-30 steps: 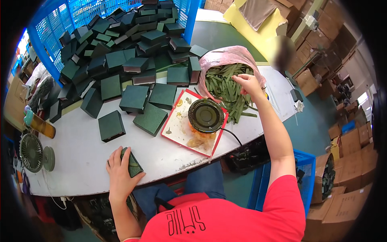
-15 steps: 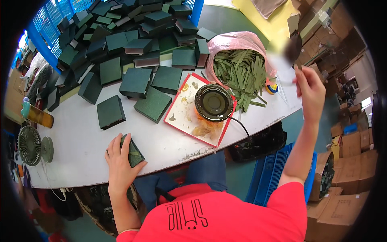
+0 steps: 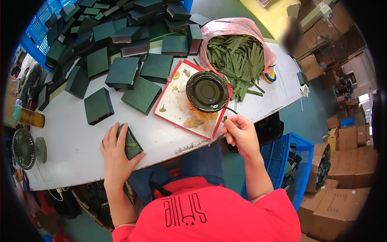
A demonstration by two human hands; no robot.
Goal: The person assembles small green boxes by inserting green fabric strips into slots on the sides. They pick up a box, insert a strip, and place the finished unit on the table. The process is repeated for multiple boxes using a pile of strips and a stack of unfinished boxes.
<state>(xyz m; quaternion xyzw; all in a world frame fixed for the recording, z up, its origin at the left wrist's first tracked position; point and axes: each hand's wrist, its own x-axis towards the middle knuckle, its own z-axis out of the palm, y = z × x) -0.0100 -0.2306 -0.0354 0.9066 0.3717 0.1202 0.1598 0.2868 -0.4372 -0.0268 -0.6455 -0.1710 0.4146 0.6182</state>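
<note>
My left hand (image 3: pixel 117 151) grips a small dark green box (image 3: pixel 132 146) at the table's front edge, fingers on its far side and thumb on its near side. A lighter green band crosses that box. My right hand (image 3: pixel 242 135) is closed in a pinch just right of the pot. A small olive-green strip end (image 3: pixel 225 119) pokes out between its fingertips; the rest of it is hidden. The round black pot (image 3: pixel 207 92) holds a dark, shiny liquid and stands on a stained white board with a red rim (image 3: pixel 169 105).
A pink plastic bag (image 3: pixel 229 25) spills olive-green strips (image 3: pixel 238 60) behind the pot. Many dark green boxes (image 3: pixel 142 94) are heaped at the back left. A small fan (image 3: pixel 25 149) stands at the left edge. Blue crates (image 3: pixel 304 173) and cardboard cartons are on the right.
My right hand has come down and left from the raised position at the far right to beside the pot. My left hand stays on the small box. The whole view has shifted slightly.
</note>
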